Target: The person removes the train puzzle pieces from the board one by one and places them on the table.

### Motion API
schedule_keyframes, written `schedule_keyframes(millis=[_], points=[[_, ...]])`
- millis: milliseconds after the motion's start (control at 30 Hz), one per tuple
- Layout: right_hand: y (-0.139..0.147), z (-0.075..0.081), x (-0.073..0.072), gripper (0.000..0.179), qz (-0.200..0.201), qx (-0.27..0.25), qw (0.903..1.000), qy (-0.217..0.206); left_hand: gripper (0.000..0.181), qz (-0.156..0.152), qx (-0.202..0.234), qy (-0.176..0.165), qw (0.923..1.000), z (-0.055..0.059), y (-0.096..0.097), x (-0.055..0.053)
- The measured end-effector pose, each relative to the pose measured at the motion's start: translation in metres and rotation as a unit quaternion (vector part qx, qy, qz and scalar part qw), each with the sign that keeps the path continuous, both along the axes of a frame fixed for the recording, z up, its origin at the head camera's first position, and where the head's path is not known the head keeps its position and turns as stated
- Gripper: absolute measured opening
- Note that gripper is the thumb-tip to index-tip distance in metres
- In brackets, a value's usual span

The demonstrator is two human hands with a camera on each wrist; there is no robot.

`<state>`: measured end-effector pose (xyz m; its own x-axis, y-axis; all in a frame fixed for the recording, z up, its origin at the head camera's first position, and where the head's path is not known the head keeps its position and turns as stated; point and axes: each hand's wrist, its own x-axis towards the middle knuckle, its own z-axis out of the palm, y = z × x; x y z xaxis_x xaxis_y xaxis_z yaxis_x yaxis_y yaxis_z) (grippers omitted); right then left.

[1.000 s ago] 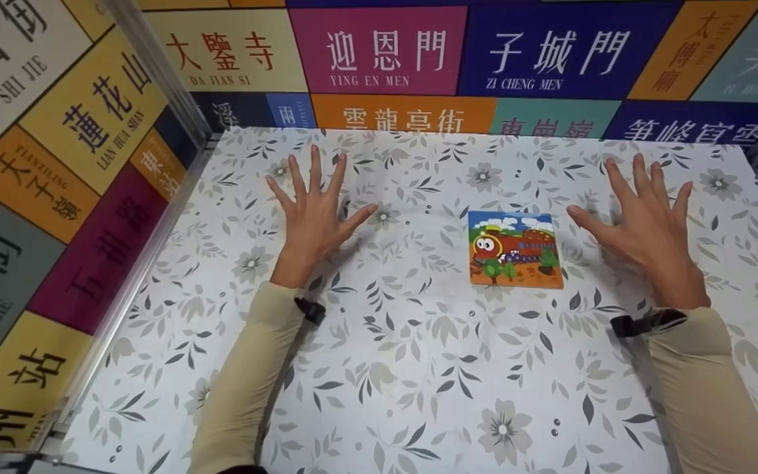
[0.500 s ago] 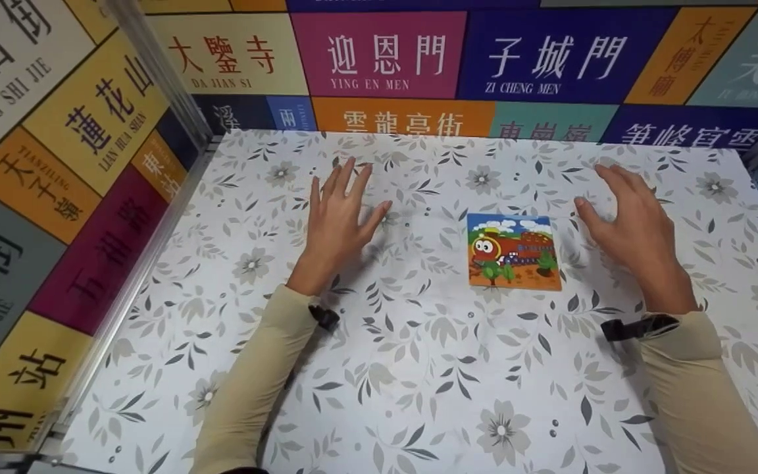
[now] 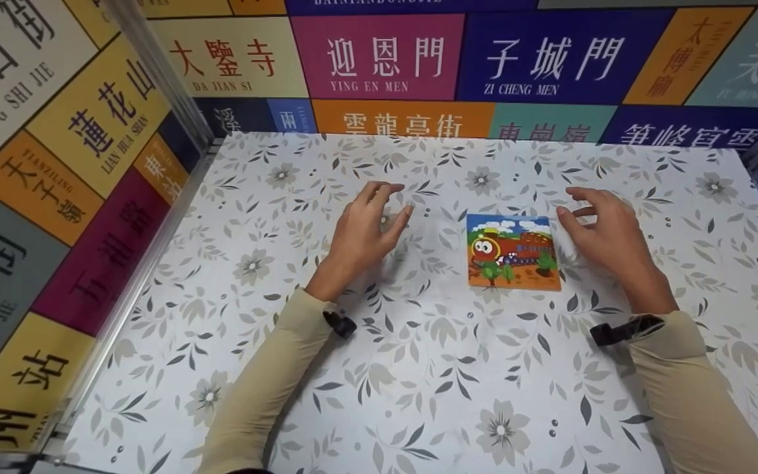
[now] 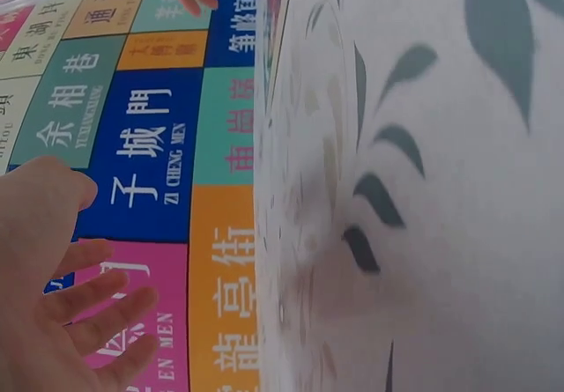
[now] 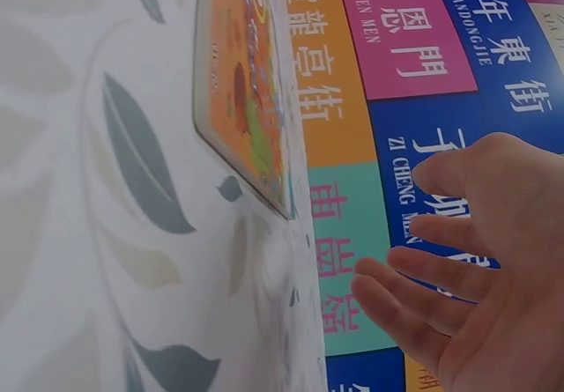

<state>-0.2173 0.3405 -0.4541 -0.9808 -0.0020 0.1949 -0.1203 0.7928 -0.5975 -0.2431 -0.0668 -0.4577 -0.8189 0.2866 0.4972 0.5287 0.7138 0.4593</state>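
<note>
Left hand (image 3: 364, 229) hovers left of train picture board (image 3: 514, 253) on floral tabletop (image 3: 412, 375), right hand (image 3: 609, 236) just right, fingers half-curled, both holding nothing.

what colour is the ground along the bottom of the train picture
Orange; the whole train picture shows best in the head view.

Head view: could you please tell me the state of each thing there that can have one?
Left hand: fingers loosely bent, holding nothing.
Right hand: fingers loosely bent, holding nothing.
Train picture board: lying flat, picture side up, not held.
Sleeves: reaching down to the wrists.
</note>
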Motion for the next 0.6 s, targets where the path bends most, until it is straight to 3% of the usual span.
schedule_keyframes(millis=[300, 600], points=[[0.000, -0.008, -0.001, 0.062, 0.045, -0.003, 0.9918, -0.119, 0.056, -0.068, 0.012, -0.100, 0.9925, -0.002, 0.020, 0.001], [0.005, -0.013, -0.006, 0.066, 0.055, -0.001, 0.9828, -0.176, 0.059, -0.137, 0.020, -0.134, 0.9814, -0.012, 0.044, -0.003]])
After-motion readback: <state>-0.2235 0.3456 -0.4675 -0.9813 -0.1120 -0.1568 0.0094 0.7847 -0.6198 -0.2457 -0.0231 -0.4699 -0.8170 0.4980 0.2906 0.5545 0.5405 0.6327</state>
